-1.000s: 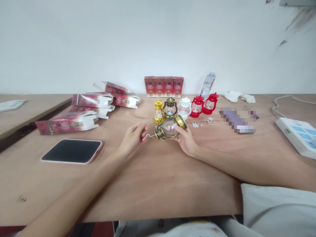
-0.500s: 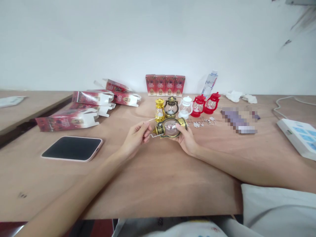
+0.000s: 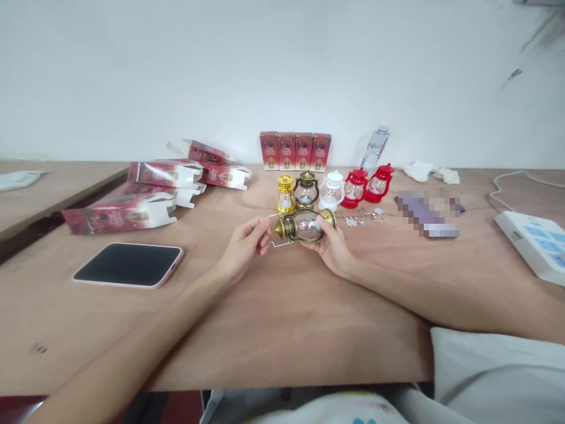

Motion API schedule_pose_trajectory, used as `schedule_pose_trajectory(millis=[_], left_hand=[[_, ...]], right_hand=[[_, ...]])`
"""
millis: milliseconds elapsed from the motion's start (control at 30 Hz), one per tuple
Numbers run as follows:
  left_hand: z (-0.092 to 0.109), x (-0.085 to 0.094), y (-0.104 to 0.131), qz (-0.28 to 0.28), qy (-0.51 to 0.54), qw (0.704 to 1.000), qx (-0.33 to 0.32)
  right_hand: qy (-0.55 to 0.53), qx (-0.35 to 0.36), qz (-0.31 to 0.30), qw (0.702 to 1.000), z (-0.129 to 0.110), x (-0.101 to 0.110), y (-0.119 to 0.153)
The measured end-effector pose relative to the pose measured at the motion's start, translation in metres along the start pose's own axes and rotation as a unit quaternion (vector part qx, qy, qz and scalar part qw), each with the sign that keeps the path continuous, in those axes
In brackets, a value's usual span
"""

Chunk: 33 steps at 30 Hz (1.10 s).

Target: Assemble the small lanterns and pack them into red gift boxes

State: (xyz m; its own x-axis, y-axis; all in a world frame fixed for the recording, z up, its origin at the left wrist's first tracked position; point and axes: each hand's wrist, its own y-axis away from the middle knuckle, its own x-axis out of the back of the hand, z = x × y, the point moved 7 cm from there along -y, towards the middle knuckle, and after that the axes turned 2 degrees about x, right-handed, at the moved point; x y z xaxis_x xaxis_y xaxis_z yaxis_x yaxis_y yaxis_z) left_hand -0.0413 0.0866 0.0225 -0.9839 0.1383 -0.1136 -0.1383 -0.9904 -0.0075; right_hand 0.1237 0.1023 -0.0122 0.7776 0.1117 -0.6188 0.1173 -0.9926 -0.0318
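My right hand [image 3: 332, 244] is closed round the base of a small black-and-gold lantern [image 3: 306, 226], which lies on its side with its pointed top toward the left. My left hand [image 3: 247, 244] pinches a thin wire handle [image 3: 281, 244] beside that top. One bent end of the wire reaches the lantern's side; whether it is hooked in is too small to tell. Just behind stand a gold lantern [image 3: 286, 194], another black-and-gold lantern [image 3: 306, 189], a white lantern [image 3: 332, 191] and two red lanterns [image 3: 354, 189]. Several loose wire handles and small pieces [image 3: 362, 217] lie to their right.
Opened red boxes [image 3: 121, 213] lie at the left, behind a phone [image 3: 129, 265]. Closed red boxes [image 3: 295, 151] stand against the wall near a water bottle [image 3: 376, 148]. Crumpled tissues [image 3: 418, 171], a blurred purple item [image 3: 419, 213] and a white power strip [image 3: 532, 244] are at the right.
The lantern in my right hand has turned slightly, and the wire in my left hand has shifted with it. Both hands keep their hold.
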Motion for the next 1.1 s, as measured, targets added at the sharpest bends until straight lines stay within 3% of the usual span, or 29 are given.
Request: schedule_pose_trajectory(millis=[367,800,1100], left_hand=[[0.002,-0.002,-0.001,-0.009,0.027,0.999,-0.017],[0.000,0.001,-0.004,-0.004,-0.073,0.997,-0.035],[-0.013,0.003,-0.011,-0.064,-0.084,0.994,-0.028]], right_hand=[[0.010,-0.009,0.006,1.000,0.001,0.001,0.000],[-0.007,-0.023,0.001,1.000,0.001,-0.001,0.000],[-0.017,-0.046,-0.013,0.999,0.004,0.000,-0.002]])
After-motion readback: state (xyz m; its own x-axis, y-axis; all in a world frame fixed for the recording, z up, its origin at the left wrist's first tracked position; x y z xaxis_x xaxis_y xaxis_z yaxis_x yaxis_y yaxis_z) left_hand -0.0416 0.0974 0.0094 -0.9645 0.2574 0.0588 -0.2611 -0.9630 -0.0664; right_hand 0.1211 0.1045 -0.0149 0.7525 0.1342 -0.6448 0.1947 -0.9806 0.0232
